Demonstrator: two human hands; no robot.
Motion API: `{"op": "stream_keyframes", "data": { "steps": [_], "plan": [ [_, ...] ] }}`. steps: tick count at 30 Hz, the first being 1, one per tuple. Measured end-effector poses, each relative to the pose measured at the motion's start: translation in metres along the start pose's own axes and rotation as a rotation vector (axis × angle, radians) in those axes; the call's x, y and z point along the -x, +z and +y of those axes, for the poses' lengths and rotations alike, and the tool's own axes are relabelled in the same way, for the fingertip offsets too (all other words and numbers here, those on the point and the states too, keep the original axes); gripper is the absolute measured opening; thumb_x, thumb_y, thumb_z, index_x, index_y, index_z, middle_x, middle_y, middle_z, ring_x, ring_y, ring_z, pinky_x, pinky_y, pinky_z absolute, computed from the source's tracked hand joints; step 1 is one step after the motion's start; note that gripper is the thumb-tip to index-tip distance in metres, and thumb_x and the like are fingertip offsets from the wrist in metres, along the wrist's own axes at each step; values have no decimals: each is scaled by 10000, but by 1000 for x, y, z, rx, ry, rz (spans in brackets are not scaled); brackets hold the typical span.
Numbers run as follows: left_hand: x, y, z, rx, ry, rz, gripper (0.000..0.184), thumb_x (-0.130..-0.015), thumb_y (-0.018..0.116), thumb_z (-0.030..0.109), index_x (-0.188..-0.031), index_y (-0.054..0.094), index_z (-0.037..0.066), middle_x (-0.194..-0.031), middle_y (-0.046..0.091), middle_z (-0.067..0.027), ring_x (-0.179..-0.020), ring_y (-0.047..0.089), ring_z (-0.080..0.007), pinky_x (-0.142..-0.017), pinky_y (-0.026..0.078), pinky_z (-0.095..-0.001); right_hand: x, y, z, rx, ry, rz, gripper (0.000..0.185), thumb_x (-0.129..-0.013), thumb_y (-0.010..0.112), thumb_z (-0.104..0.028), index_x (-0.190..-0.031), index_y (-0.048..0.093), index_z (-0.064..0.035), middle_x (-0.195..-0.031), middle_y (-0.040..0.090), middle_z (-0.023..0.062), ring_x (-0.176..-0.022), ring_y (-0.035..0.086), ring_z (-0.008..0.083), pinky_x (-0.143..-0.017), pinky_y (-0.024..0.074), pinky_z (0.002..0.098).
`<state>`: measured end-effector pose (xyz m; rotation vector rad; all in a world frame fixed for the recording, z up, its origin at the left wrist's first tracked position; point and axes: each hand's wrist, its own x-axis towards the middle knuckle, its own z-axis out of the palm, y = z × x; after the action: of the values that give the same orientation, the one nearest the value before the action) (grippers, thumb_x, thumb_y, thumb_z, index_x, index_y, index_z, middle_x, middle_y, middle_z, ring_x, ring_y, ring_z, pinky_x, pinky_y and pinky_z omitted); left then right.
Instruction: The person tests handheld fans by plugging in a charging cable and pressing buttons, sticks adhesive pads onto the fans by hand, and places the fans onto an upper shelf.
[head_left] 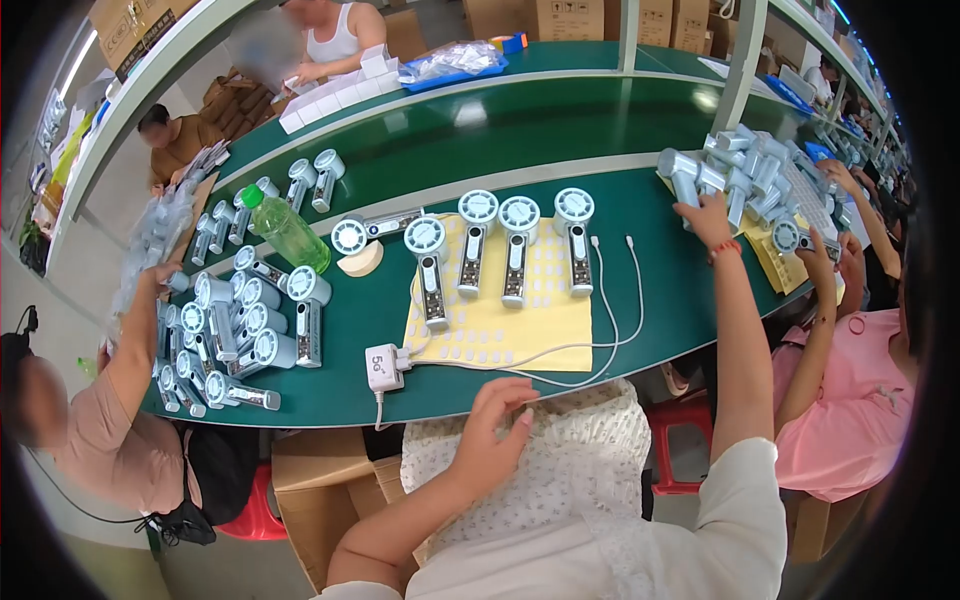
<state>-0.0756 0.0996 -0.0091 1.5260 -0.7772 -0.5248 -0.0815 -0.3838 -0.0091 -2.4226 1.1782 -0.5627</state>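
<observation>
My right hand [708,220] reaches out to the pile at the right, its fingers around the lower end of a pale blue handheld fan [684,183]. My left hand [495,432] hovers above my lap at the table's front edge, fingers loosely bent and thumb apart, with nothing in it. Ahead of me, several handheld fans [519,250] lie in a row on a yellow sheet [553,330] dotted with small pale pieces. Their handles show see-through fronts. Left of the sheet's front is a white charger plug [383,368], with white cables [606,318] trailing right.
Many more fans [235,315] crowd the left of the green table [660,290], near a green bottle [287,228] and a cream round piece [361,260]. A metal post [738,85] rises behind the right pile [765,170]. Co-workers sit at both sides; one at right holds a fan.
</observation>
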Motion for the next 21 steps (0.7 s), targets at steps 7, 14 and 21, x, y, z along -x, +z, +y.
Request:
{"op": "stream_keyframes", "data": {
  "steps": [7, 14, 21],
  "plan": [
    [-70, 55, 9, 317, -38, -99, 410, -914, 515, 104, -1275, 352, 1, -1285, 385, -118, -1140, 443, -181, -1011, 340, -332, 188, -15, -72, -466, -462, 198, 560, -659, 728, -232, -1087, 493, 42, -1397, 269, 251, -1270, 330, 377, -1021, 314, 412],
    [-103, 53, 22, 518, -110, -77, 449, -910, 567, 214, -1249, 393, -25, -1154, 510, -97, -1042, 510, -160, -896, 423, -317, 255, -21, -135, -442, -568, 182, 552, -640, 788, -239, -1085, 527, -42, -1397, 246, 279, -1163, 443, 370, -901, 410, 429],
    [-88, -14, 20, 755, -102, 66, 600, -909, 510, 406, -1274, 383, -54, -1234, 496, -131, -1087, 523, -230, -872, 456, -351, 255, -1, -133, -1844, 36, -354, 713, -832, 636, -236, -1378, 203, -83, -1309, 408, 125, -948, 561, 224, -819, 475, 336]
  ]
}}
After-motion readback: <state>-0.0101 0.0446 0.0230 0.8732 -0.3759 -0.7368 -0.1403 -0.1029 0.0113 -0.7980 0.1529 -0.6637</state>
